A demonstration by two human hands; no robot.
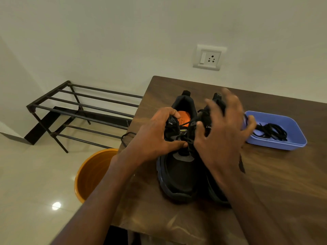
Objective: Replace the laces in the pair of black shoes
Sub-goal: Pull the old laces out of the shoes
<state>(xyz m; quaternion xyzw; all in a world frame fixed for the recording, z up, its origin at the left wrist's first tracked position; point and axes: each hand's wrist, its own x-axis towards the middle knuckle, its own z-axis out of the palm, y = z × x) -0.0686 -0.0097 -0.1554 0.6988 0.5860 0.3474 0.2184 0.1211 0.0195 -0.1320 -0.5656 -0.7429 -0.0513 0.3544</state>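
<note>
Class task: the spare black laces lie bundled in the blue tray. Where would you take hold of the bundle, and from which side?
Pinch the laces at the thick coiled middle, coming straight down from above. The blue tray is open-topped and its walls block a sideways approach; loose ends would likely just unravel the bundle.

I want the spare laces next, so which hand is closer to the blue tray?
Right. The right hand is spread over the shoes, its fingers reaching the blue tray edge. The left hand grips the left shoe's tongue, farther away.
</note>
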